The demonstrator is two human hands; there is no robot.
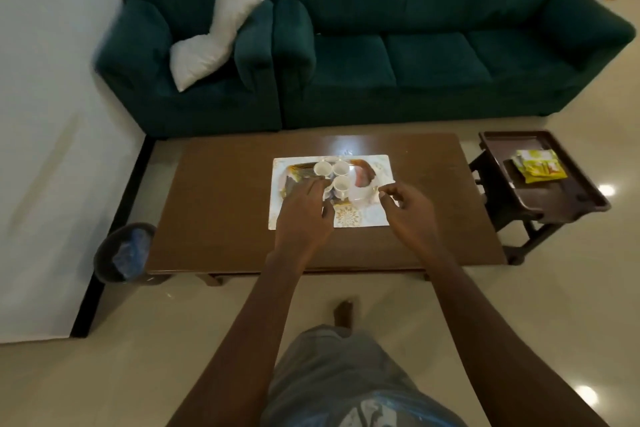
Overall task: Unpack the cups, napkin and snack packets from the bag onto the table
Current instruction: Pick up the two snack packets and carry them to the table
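Left hand (304,215) and right hand (412,215) near three white cups (340,168).

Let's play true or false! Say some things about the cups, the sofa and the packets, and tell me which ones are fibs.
1. Three white cups stand on the white mat. True.
2. The sofa is red. False: the sofa is dark green.
3. A white pillow lies on the seat at the left end. True.
4. The yellow packets are on the floor. False: the yellow packets lie on the small side table.
5. The right hand is holding a cup. False: the right hand is beside the cups, with no cup in it.
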